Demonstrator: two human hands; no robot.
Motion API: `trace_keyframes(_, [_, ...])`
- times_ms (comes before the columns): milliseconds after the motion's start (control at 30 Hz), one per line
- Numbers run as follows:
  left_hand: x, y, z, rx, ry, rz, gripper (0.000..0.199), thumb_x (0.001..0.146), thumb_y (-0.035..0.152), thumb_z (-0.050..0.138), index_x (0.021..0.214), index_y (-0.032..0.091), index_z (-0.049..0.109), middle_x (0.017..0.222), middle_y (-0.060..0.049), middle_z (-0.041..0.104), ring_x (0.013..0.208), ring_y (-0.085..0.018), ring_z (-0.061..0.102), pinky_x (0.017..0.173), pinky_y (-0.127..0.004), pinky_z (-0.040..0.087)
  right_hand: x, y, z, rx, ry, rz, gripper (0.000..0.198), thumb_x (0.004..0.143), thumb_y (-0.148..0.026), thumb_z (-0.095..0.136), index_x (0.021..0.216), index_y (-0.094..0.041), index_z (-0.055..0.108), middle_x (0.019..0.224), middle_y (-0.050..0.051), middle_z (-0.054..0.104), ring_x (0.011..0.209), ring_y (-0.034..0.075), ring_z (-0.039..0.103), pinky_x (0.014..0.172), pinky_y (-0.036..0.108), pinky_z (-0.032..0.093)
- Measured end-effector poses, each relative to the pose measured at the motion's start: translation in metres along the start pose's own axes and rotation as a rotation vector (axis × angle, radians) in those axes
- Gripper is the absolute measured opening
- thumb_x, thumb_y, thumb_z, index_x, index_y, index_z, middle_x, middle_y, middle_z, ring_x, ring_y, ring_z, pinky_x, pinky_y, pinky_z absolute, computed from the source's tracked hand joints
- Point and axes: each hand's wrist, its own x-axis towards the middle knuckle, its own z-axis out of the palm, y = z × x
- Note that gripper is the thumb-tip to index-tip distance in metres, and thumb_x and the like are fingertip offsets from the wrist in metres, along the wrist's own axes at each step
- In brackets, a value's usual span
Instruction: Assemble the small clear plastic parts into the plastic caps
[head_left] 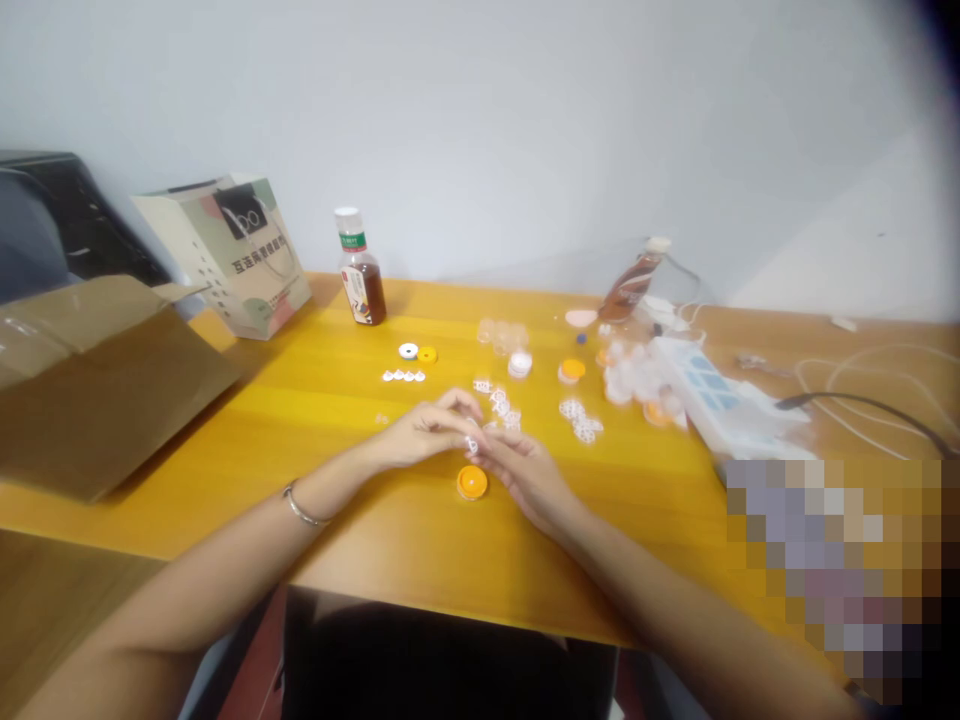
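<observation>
Above the table my left hand (431,428) and my right hand (532,472) meet at the fingertips. Both are closed in a pinch on a small white printed piece (472,444), whose exact kind I cannot make out. Just below them a round orange disc-shaped part (472,483) lies on the table. Beyond my fingers is a trail of flat white pieces with dark print (501,405). More patterned white pieces (581,420) lie to the right. To the left, several small white pieces (403,377) form a row, near a white ring (408,351) and a yellow ring (427,355).
A cardboard box (112,390) and paper bag (247,255) stand left. A dark drink bottle (363,280) is at the back; another bottle (634,285) leans right. Clear round parts (502,335), a white stack (520,363), an orange-topped stack (571,371), a white-blue box (712,385) and cables (862,390) lie around.
</observation>
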Motion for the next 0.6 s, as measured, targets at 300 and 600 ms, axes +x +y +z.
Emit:
trace_keyframes(300, [-0.0003, -0.0037, 0.0009, -0.015, -0.020, -0.017, 0.017, 0.081, 0.024, 0.053, 0.090, 0.025, 0.068, 0.096, -0.004, 0.043, 0.097, -0.016, 0.045, 0.091, -0.034, 0.036, -0.0002, -0.0018, 0.0017, 0.043, -0.037, 0.032, 0.014, 0.061, -0.024, 0.072, 0.075, -0.021, 0.068, 0.072, -0.004, 0.064, 0.066, 0.006, 0.056, 0.072, 0.020, 0.044])
trace_keyframes(600, [-0.0007, -0.0046, 0.0015, -0.025, -0.018, -0.007, 0.018, 0.083, 0.023, 0.051, 0.091, 0.024, 0.066, 0.097, -0.004, 0.043, 0.096, -0.015, 0.045, 0.090, -0.031, 0.035, -0.0007, -0.0018, 0.0033, 0.023, -0.038, 0.043, 0.012, 0.062, -0.022, 0.072, 0.073, -0.020, 0.067, 0.067, -0.005, 0.061, 0.062, 0.005, 0.053, 0.067, 0.020, 0.042])
